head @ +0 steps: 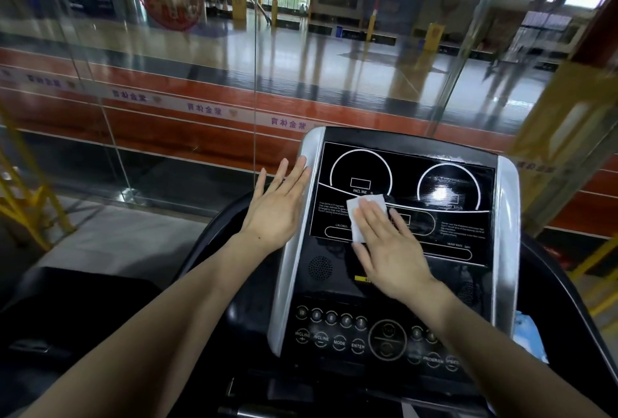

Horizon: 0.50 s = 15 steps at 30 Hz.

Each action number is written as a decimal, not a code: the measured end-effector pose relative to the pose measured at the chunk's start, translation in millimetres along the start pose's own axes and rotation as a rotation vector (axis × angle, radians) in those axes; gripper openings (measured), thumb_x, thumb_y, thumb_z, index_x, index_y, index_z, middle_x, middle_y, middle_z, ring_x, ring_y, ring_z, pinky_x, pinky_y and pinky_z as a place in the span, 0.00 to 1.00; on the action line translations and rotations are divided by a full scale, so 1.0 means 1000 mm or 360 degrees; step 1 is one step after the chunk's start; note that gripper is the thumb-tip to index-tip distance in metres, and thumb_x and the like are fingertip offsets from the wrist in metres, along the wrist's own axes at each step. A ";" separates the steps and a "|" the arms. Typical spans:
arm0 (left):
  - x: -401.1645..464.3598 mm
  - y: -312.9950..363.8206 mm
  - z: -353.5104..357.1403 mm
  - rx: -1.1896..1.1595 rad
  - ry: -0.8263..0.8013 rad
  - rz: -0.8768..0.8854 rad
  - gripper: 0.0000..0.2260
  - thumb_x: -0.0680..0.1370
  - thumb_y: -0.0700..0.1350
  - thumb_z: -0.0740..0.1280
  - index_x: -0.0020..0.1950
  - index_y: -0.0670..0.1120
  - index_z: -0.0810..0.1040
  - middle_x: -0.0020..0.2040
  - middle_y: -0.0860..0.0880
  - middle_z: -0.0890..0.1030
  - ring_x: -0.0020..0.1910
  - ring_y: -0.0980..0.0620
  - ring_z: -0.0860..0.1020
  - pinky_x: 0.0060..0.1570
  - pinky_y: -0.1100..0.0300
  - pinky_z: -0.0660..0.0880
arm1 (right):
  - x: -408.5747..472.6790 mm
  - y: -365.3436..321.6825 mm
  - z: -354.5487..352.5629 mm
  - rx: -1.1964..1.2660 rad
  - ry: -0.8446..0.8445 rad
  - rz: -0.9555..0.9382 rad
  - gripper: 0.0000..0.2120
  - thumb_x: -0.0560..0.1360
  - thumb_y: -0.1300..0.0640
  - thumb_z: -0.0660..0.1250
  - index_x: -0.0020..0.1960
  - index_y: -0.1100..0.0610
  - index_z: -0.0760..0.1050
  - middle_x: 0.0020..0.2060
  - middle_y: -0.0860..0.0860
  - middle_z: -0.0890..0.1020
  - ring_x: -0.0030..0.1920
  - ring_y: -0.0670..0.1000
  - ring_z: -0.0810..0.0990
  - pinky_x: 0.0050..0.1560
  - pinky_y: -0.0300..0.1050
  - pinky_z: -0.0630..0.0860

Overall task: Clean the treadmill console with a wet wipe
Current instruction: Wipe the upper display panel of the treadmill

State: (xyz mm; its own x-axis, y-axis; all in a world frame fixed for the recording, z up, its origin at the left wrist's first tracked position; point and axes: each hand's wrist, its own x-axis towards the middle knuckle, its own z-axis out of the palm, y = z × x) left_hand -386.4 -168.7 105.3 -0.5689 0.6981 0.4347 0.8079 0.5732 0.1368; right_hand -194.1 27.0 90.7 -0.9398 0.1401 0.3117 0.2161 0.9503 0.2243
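Wipe (363,215) under flat R hand (389,250)

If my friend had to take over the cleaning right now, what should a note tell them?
Right hand: flat and open, pressing the wet wipe against the middle of the black display panel.
Left hand: open, fingers spread, resting against the console's left silver trim; it holds nothing.
Done: I cannot tell for sure; the upper right of the panel shows a streaky sheen, which may be from wiping.
Left: probably the rest of the display, the silver side trims, and the button area below, which the wipe is not touching now.
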 end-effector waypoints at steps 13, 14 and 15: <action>-0.004 0.015 0.007 -0.0032 0.0116 -0.0081 0.36 0.83 0.38 0.57 0.85 0.49 0.40 0.85 0.52 0.35 0.84 0.46 0.36 0.82 0.41 0.39 | -0.054 -0.002 0.018 0.0242 -0.0038 0.0220 0.31 0.87 0.40 0.44 0.85 0.55 0.47 0.84 0.51 0.46 0.84 0.47 0.41 0.84 0.50 0.48; -0.004 0.015 0.006 -0.0032 0.0109 -0.0086 0.35 0.83 0.38 0.57 0.85 0.49 0.40 0.85 0.52 0.35 0.84 0.46 0.36 0.82 0.41 0.39 | -0.059 0.000 0.019 0.0284 -0.0023 0.0271 0.31 0.87 0.40 0.44 0.85 0.55 0.46 0.84 0.50 0.45 0.84 0.46 0.39 0.84 0.50 0.48; -0.004 0.016 0.005 -0.0037 0.0099 -0.0089 0.35 0.83 0.38 0.56 0.85 0.49 0.40 0.85 0.52 0.35 0.84 0.46 0.36 0.82 0.42 0.39 | -0.059 -0.005 0.019 0.0321 -0.0014 0.0304 0.31 0.87 0.41 0.44 0.85 0.55 0.46 0.84 0.50 0.45 0.83 0.45 0.38 0.84 0.50 0.47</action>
State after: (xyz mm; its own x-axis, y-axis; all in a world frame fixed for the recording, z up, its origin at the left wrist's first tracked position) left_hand -372.1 -159.8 101.5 -0.6030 0.6369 0.4804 0.7790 0.5999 0.1824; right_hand -145.1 19.9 53.5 -0.8896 0.3236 0.3222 0.3332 0.9425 -0.0265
